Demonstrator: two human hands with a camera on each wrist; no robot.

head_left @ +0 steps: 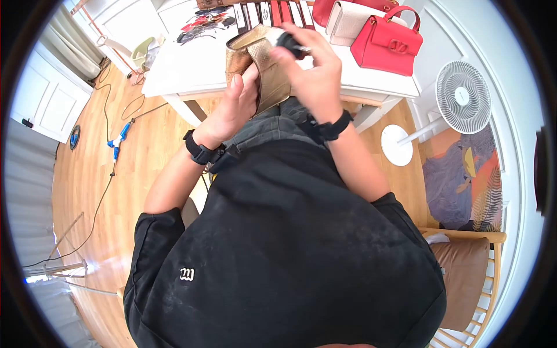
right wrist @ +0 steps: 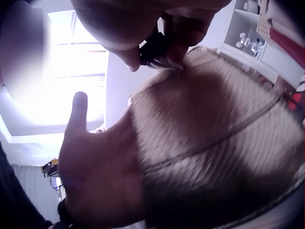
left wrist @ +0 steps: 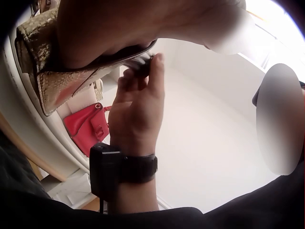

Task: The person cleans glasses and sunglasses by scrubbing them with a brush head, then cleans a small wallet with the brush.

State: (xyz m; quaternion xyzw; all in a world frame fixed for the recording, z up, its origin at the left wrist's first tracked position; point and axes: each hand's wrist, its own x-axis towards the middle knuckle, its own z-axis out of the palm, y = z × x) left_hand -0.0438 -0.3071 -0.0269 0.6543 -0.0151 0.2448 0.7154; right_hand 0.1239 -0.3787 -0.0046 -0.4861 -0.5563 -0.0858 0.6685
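Observation:
A gold, snakeskin-textured handbag (head_left: 274,75) is held up in front of my body, over the table's near edge. My left hand (head_left: 227,116) has its fingers tucked into the bag, bearing it from within; those fingertips are hidden. Its thumb stands straight up, away from the bag's wall, as the right wrist view also shows. With thumb and fingers, my right hand (head_left: 319,78) pinches a small black brush (head_left: 292,45). Pale bristle-like strands on the brush (left wrist: 142,64) meet the bag's upper edge in the left wrist view. The right hand is blurred in the head view.
On the white table (head_left: 168,78) lie several pairs of sunglasses (head_left: 203,26) at left. Behind the bag is a row of red, black and white upright items (head_left: 277,13). A red handbag (head_left: 386,45) and a cream bag (head_left: 348,24) stand right. A white fan (head_left: 461,95) stands beside the table.

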